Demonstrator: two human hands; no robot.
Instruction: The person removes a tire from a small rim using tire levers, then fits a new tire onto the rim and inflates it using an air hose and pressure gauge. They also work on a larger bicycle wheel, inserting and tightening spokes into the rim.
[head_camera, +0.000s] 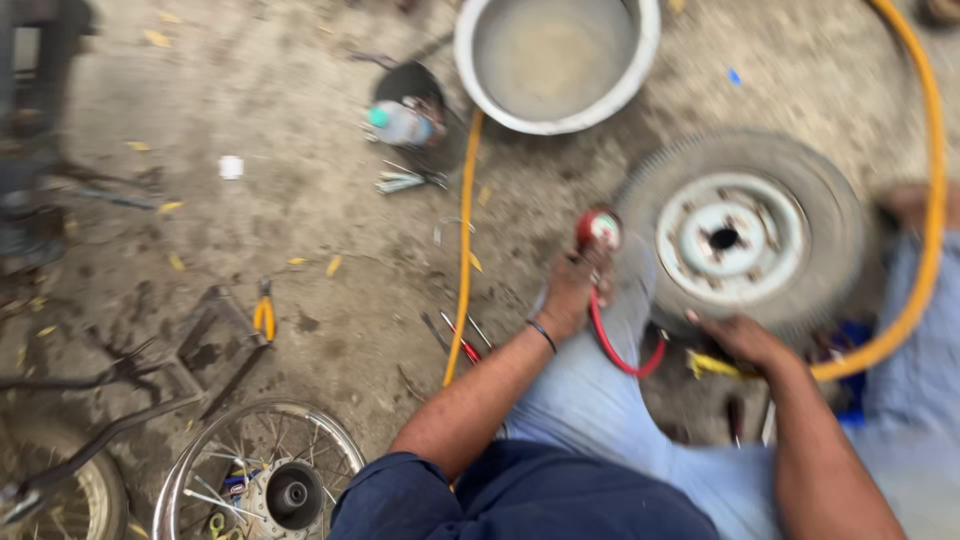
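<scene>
Nearest, low on the left, a spoked wheel (262, 472) lies flat on the dirt, with yellow-handled pliers (264, 315) a little beyond it. In the middle, the person's left hand (572, 295) is closed around a red round-dialled gauge (600, 231) trailing a red hose (615, 350), while the right hand (738, 337) rests fingers-down on the near edge of a small tyre (745, 232) lying flat on its pale rim, right of centre. Farther off, a yellow hose (463, 250) runs toward a big metal basin (556, 60) of murky water, a plastic bottle (402, 124) just to its left.
</scene>
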